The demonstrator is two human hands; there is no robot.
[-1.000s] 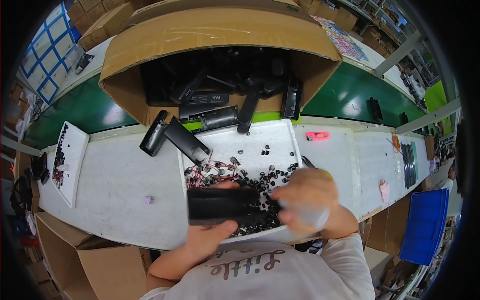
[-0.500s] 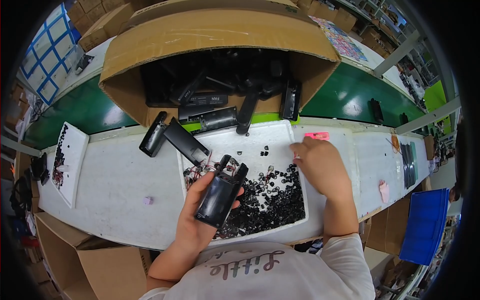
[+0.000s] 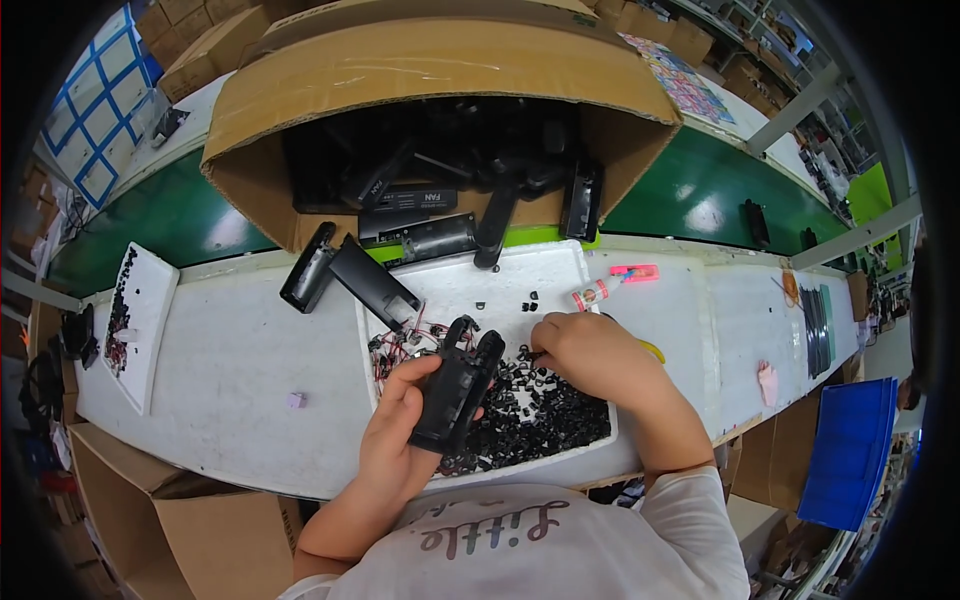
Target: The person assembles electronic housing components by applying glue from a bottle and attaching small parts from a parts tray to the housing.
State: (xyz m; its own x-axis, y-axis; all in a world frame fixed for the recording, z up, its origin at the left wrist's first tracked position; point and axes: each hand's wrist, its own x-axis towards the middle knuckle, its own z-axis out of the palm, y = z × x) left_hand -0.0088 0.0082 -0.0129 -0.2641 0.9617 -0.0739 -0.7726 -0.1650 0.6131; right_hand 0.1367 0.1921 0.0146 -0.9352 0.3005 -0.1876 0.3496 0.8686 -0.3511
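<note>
My left hand (image 3: 392,425) is wrapped round a black plastic fan housing (image 3: 455,390), tilted, with two prongs at its far end. It is held over the near left part of a white foam tray (image 3: 440,277). Heaped in that tray are many small black plastic parts (image 3: 550,425). My right hand (image 3: 585,350) reaches down to the upper edge of this heap, fingertips pinched together; whatever is between them is too small to make out. Just beyond it, a small white glue bottle (image 3: 590,294) with a red-printed label lies across the tray's right rim.
A large open carton (image 3: 440,85) full of black housings faces me behind the tray. Loose housings (image 3: 372,283) lie at its mouth. Red-wired parts (image 3: 395,350) sit at the tray's left. A pink object (image 3: 635,273) and a partly hidden yellow-handled tool (image 3: 652,351) lie to the right.
My right hand has moved from the tray's right rim nearer and leftward onto the black parts, uncovering the glue bottle. My left hand has turned the housing, showing more of its hollow side.
</note>
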